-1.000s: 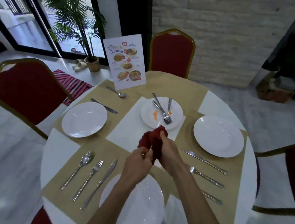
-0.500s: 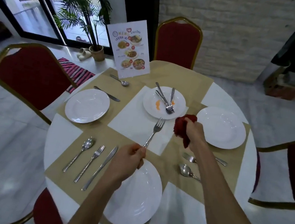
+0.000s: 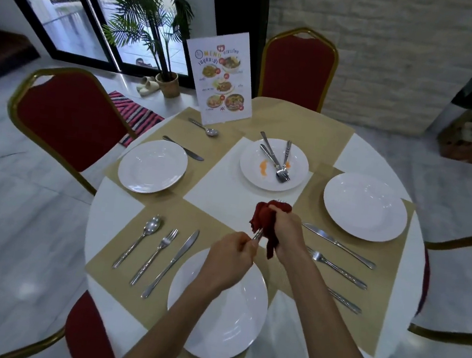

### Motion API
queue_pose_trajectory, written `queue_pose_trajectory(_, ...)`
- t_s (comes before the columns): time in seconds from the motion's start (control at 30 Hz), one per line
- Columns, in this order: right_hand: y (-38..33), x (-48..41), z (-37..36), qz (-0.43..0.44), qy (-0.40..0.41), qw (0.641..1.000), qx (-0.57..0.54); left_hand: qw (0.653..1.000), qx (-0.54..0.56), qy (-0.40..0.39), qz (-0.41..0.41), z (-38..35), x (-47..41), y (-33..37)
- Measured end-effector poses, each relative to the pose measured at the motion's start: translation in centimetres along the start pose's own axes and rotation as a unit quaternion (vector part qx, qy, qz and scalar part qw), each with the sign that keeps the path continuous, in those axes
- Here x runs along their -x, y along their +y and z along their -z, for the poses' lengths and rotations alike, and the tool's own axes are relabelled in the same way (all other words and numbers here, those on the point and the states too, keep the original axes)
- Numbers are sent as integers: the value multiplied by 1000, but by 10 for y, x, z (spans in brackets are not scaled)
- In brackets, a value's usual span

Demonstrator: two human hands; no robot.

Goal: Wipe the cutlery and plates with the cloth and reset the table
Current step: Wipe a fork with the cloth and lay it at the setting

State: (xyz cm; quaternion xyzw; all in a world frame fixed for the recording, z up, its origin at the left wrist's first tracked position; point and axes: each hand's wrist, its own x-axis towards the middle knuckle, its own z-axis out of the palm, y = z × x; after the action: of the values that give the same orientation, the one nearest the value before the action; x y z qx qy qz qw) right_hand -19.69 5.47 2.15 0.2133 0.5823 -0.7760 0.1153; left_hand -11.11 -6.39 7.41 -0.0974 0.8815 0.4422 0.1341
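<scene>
Cutlery wiping at a round white table laid with tan woven placemats.
The left hand pinches the handle end of a silver metal fork between thumb and curled fingers. The right hand is closed around a crumpled dark red cloth bunched over the fork's upper part, where the tine tips just peek out above it. Fork and cloth are held over the middle of the table, between a clean round white plate at the near edge and a white plate smeared with orange that carries several pieces of cutlery. A spoon, fork and knife set lies left of the near plate, and a standing menu card is at the far side.
</scene>
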Motion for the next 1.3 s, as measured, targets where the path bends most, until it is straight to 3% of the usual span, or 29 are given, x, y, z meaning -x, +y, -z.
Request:
queue_pose_trajectory(0.1,1,-6,2,35,72,996,25,1000,3,-12,9,11,-1,-3)
queue_pose_trajectory(0.2,-1,-21,29,15,154,987,32,998,50,-8,36,22,7,-17)
queue_pose_trajectory(0.3,2,-8,28,-86,72,993,44,993,92,46,58,25,5,-28)
queue_pose_trajectory(0.37,9,14,7,-128,-22,991,-16,995,75,50,53,18,1,-29)
queue_pose_trajectory(0.43,16,33,-16,-132,-87,985,-71,998,39,12,42,9,1,-29)
queue_pose_trajectory(0.53,22,39,-26,-85,-66,993,-41,996,-7,-71,45,15,6,-36)
queue_pose_trajectory(0.6,20,40,-22,-47,-64,997,20,998,-46,-22,37,29,0,-45)
queue_pose_trajectory(0.7,16,51,-21,-28,-158,981,112,991,27,129,29,51,-15,-51)
queue_pose_trajectory(0.8,12,67,-34,-28,-259,957,129,989,81,126,-1,59,-26,-40)
queue_pose_trajectory(1.0,29,92,-34,-5,-292,937,193,954,183,236,39,107,-34,-51)
queue_pose_trajectory(1.17,18,83,-42,-6,-204,966,161,960,166,225,31,101,-23,-47)
queue_pose_trajectory(1.3,15,86,-41,6,-222,960,168,981,110,160,27,119,-25,-47)
